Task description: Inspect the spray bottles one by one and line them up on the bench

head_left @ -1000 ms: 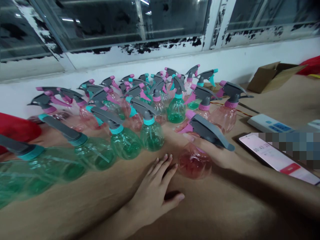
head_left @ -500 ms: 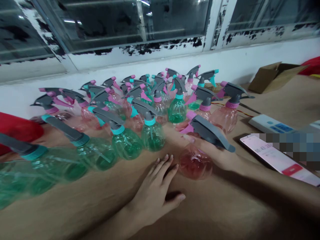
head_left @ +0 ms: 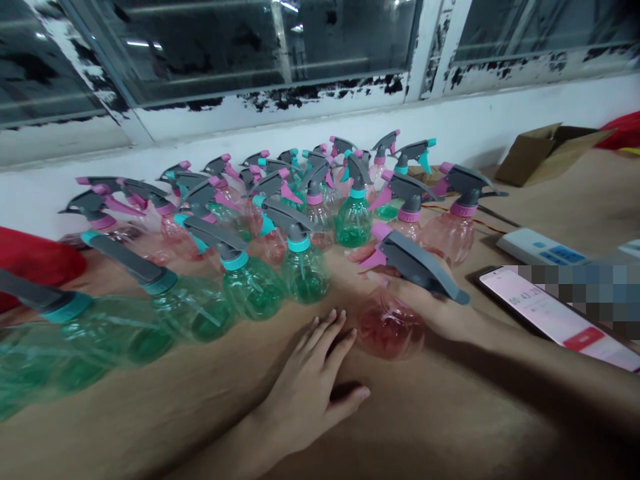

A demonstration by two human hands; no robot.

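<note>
A pink spray bottle [head_left: 389, 327] with a grey trigger head and pink nozzle stands on the brown table [head_left: 450, 413]. My right hand [head_left: 425, 300] is wrapped round its neck under the trigger head. My left hand [head_left: 313, 383] lies flat on the table just left of the bottle, fingers stretched out, fingertips close to its base. Behind stands a crowd of several green spray bottles [head_left: 303, 267] and pink spray bottles [head_left: 453, 230].
A phone [head_left: 550, 317] with a lit screen lies at the right, beside a white power strip [head_left: 537, 247]. An open cardboard box [head_left: 545, 153] sits at the back right. Red cloth [head_left: 35, 257] lies at the left. A white wall and window run behind.
</note>
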